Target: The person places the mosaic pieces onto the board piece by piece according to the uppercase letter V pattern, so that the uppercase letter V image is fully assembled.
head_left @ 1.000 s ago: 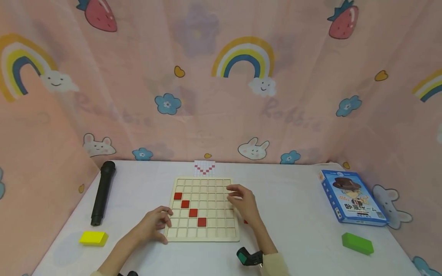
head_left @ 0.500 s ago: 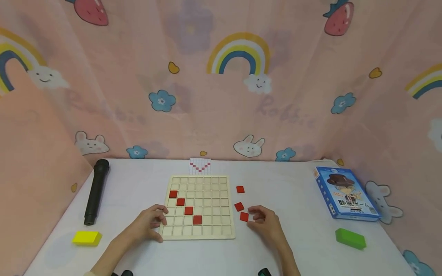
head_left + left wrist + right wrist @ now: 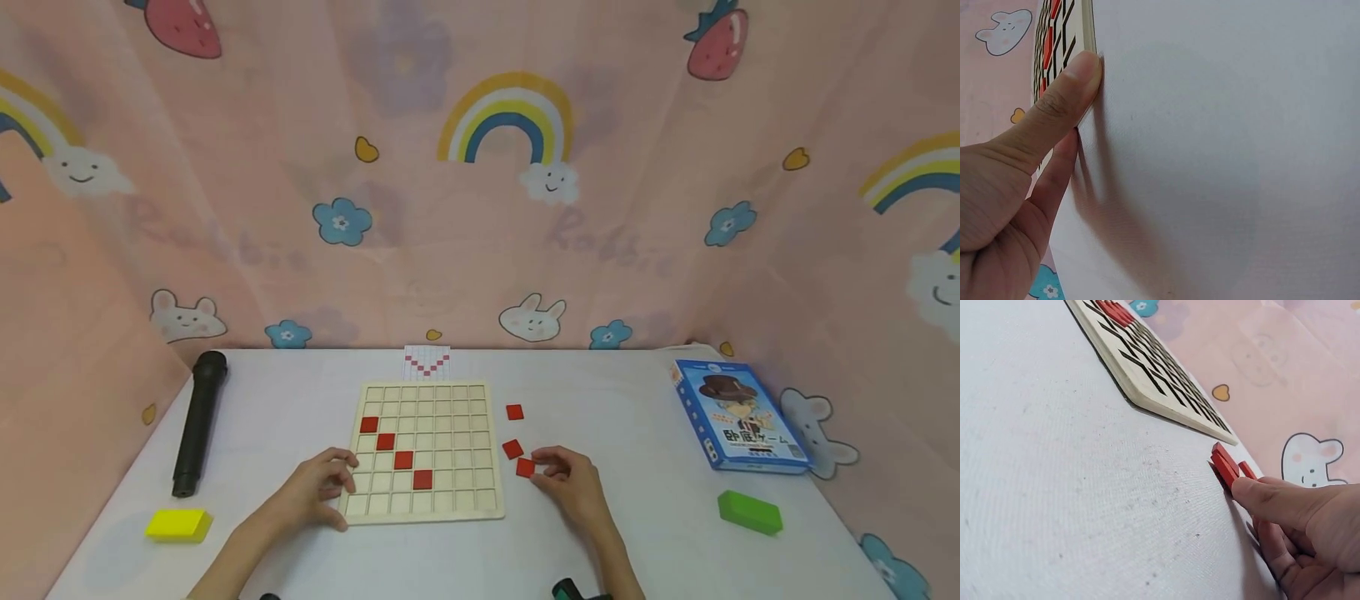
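A cream grid board lies on the table, with several red tiles, such as one tile, set in a descending diagonal of its cells. My left hand grips the board by its left edge and near-left corner, thumb at the corner. Right of the board, my right hand pinches the nearest loose red tile between thumb and fingertips. In the right wrist view the thumb lies against that tile. Two more loose red tiles lie farther back, one tile close by and another tile beyond.
Behind the board stands a small card with a red V pattern on a grid. At left are a black microphone and a yellow block. At right lie a blue box and a green block. A pink curtain hangs behind.
My right hand has moved from the board's right edge down to the loose tiles and closed on the nearest one. The left hand stays at the board. The head view has shifted slightly.
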`<action>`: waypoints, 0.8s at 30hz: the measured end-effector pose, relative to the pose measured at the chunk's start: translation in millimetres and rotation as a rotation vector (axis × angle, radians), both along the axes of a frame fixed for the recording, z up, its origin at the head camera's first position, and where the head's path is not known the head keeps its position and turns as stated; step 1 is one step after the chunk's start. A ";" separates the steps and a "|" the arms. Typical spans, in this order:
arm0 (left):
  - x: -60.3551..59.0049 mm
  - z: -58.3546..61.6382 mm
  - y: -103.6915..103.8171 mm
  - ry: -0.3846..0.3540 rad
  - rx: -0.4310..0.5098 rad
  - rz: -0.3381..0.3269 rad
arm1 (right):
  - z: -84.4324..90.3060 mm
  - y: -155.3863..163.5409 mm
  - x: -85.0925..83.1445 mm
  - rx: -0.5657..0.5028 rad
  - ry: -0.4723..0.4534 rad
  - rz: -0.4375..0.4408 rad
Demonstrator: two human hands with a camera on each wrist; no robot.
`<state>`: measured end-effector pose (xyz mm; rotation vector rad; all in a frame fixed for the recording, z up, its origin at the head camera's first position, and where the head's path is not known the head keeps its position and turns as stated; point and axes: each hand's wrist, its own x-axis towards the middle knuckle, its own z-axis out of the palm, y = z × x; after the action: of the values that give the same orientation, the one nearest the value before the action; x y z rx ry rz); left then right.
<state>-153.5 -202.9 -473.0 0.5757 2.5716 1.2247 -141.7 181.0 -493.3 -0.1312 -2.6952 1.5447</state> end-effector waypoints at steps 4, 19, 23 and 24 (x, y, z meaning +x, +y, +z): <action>1.3 0.9 -0.5 0.004 -0.005 -0.011 | -2.3 0.8 -1.3 -0.042 0.006 -0.013; 0.4 -0.2 0.4 -0.003 -0.033 0.001 | -9.8 6.1 -6.5 -0.240 -0.040 -0.090; 0.7 1.0 0.5 -0.006 -0.033 0.002 | -10.1 6.1 -5.7 -0.274 -0.054 -0.110; 0.8 1.1 0.2 -0.007 -0.030 -0.002 | -10.6 5.9 -5.4 -0.281 -0.058 -0.114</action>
<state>-152.6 -202.7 -471.8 0.5669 2.5784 1.1838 -147.1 186.9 -503.9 -0.3352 -2.4458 1.9004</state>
